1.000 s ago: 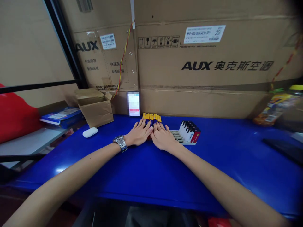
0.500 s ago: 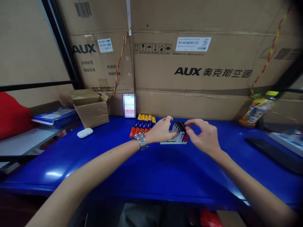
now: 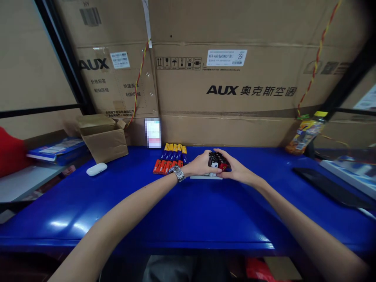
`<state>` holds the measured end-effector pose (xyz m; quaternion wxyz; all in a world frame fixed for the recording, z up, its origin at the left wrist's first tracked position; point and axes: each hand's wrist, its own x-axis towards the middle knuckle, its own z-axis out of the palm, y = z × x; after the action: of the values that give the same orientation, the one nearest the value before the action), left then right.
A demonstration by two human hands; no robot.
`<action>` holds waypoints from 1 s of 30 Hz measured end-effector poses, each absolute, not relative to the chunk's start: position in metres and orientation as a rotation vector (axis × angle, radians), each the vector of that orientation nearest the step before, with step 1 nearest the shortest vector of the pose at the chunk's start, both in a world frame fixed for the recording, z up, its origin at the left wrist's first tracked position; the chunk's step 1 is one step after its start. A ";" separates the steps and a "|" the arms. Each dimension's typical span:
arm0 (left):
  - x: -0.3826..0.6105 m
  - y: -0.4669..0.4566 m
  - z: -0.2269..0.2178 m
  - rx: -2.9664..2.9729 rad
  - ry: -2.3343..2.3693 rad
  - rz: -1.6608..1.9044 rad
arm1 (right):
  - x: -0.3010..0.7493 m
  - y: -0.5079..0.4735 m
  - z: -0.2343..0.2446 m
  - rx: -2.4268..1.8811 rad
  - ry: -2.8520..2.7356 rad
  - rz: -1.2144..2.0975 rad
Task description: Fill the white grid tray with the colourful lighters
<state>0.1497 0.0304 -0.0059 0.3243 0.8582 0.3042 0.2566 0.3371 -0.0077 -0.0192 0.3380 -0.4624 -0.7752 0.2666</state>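
Note:
My left hand (image 3: 199, 165), with a metal watch on its wrist, and my right hand (image 3: 233, 169) close from both sides on a cluster of small black, white and red cartridges (image 3: 216, 161). The cluster stands on a pale slotted tray (image 3: 202, 177) on the blue table (image 3: 188, 207). Both hands have their fingers curled round the cluster. Just left of my left hand lies a row of small yellow-and-blue and orange cartridges (image 3: 170, 158), untouched.
An open small cardboard box (image 3: 102, 137) and a white oval case (image 3: 96, 169) sit at the left. Big AUX cartons (image 3: 235, 86) wall the back. A snack bag (image 3: 305, 133) and a dark flat device (image 3: 331, 188) lie at the right. A blue book (image 3: 55, 149) rests on a side shelf.
Both hands left the yellow and orange row, moved right to the black-and-white cartridges on the tray, and closed round them. The view has shifted rightward.

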 end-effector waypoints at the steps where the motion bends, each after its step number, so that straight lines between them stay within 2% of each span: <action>1: 0.150 0.030 -0.008 2.235 0.770 0.699 | 0.337 -0.007 -0.020 -1.199 -2.030 0.674; 6: 0.160 0.019 -0.021 2.171 0.770 0.955 | 0.332 -0.010 -0.022 -1.179 -2.016 0.703; 11: 0.186 0.003 -0.027 1.948 1.085 1.148 | 0.322 -0.014 -0.024 -1.246 -1.860 0.871; 16: 0.211 0.001 -0.028 1.747 1.284 1.383 | 0.327 -0.008 -0.034 -1.246 -1.871 0.726; 24: 0.214 0.013 -0.012 1.789 1.146 1.627 | 0.327 -0.011 -0.036 -1.328 -1.895 0.692; 30: 0.212 0.030 0.004 1.446 1.055 1.636 | 0.318 -0.019 -0.026 -1.431 -1.896 0.650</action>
<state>0.2121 0.0295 0.0043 0.3508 0.5584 0.4074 0.6318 0.3179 -0.0190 -0.0257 0.3328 -0.5478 -0.7260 0.2489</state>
